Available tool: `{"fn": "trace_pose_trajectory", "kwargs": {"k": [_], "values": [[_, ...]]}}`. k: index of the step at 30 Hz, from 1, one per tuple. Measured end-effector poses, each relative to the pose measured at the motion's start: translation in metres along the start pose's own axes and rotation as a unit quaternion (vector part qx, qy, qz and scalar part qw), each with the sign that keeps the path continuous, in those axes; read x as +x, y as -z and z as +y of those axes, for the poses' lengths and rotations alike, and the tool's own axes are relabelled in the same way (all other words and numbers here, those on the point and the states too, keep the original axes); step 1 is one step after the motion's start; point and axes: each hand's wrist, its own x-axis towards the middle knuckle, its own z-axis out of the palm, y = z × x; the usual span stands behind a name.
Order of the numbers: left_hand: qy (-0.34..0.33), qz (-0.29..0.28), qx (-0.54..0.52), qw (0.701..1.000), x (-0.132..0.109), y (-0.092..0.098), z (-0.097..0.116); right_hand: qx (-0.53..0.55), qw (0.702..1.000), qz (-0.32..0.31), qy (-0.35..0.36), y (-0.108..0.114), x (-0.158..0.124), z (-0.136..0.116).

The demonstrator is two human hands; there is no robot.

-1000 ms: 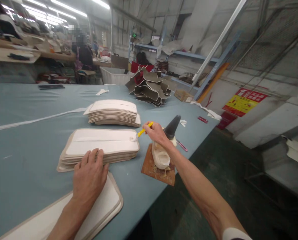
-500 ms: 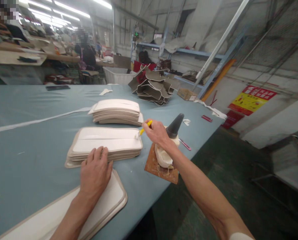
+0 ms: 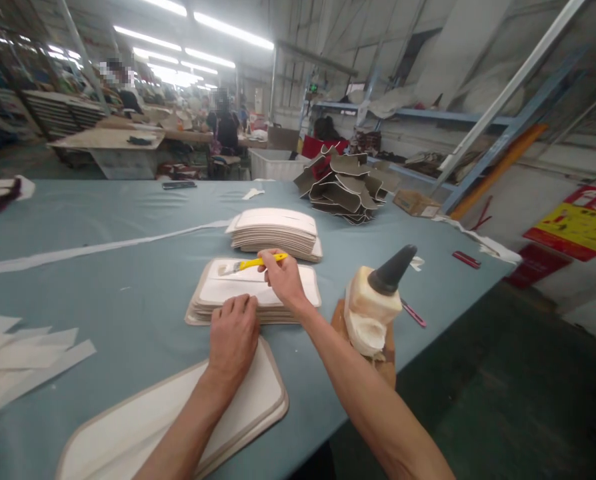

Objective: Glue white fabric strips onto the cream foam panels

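Observation:
My right hand (image 3: 281, 277) grips a yellow-handled brush (image 3: 258, 261), its bristles on the left part of the top white panel (image 3: 288, 287) of the middle stack. The fingers of my left hand (image 3: 234, 333) rest on that stack's near edge, fairly close together, with nothing visible held in them. Behind is a second stack of white panels (image 3: 273, 223). Larger white panels (image 3: 258, 393) lie beneath my left wrist and forearm. Right of my right forearm, a glue-smeared container (image 3: 371, 303) with a black cone-shaped top stands on a brown board (image 3: 389, 363).
Grey-brown cut pieces (image 3: 345, 187) are heaped at the back of the blue table (image 3: 143, 287). White strips (image 3: 23, 360) lie at the left. A pink cutter (image 3: 413, 313) and a dark red item (image 3: 467, 259) lie at the right. People sit in the background.
My right hand has moved the brush leftward across the top panel, from its right end to its left part. The view has shifted left, bringing the white strips into sight.

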Motion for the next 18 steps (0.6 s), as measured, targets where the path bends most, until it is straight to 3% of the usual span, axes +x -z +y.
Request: {"fn": "trace_pose_trajectory", "kwargs": {"k": [4,9,14,18], "values": [[-0.022,-0.006,0.002,1.0,0.011,0.006,-0.012,-0.002,0.998,0.053,0.033,0.034,0.006,-0.008],[-0.068,0.011,0.019,0.997,0.016,0.001,-0.025,-0.005,0.995,0.097,0.013,0.085,-0.003,-0.013],[-0.084,0.021,0.04,0.995,0.012,0.004,-0.031,0.016,0.994,0.105,0.014,0.092,-0.011,-0.008],[-0.089,0.109,0.063,0.988,0.018,0.015,-0.05,0.051,0.987,0.15,0.038,0.094,-0.006,-0.013]]}}
